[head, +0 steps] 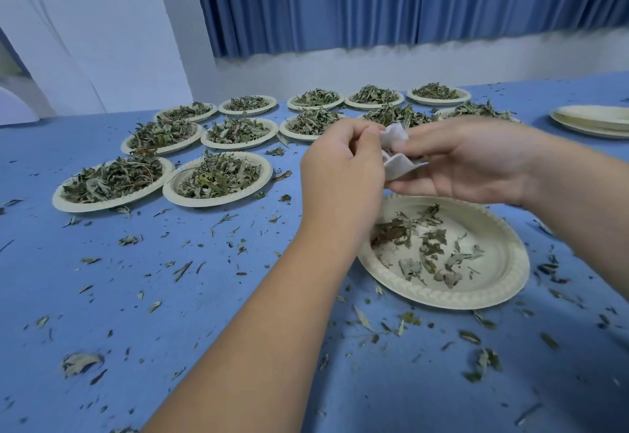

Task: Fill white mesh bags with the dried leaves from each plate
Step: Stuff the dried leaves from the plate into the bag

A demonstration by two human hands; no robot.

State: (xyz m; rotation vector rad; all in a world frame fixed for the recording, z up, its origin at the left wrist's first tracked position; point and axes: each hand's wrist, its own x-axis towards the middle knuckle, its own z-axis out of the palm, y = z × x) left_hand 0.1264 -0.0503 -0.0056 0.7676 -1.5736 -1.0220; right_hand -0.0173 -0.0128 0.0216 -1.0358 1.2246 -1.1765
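White mesh bag (396,157): 1 pc, small, crumpled. Held in the air betw. both hands, just above the far rim of the near plate. Mouth looks only partly parted; contents can't be made out.

Left hand (340,167): fingers curled, pinching the bag's upper edge.

Right hand (469,163): palm toward me, thumb and fingers closed on the bag's other side, lower fingers cupped beneath it.

Near plate (425,298): pale paper, on the counter (170,296) below the hands. Thin scatter of dried leaves (432,249) on it, mostly toward its left.

Full plates (211,204): a dozen or so, in rows further back and to the left, each heaped w/ leaves.

Empty plates (592,123): stacked, far right.

Loose leaf bits (80,363): strewn all over the blue cloth.

Blue curtain (374,0): behind.

Step in hand, as I read it: opening the bag's mouth to take the near plate's leaves. To do it well:
- pull the two edges apart evenly, no tugging, since mesh may tear or fold shut
- keep the mouth over the plate so spill lands there, not on the cloth
- hold it open w/ one hand, feed small pinches w/ the other
- brittle leaves crumble, so go gently and don't overstuff
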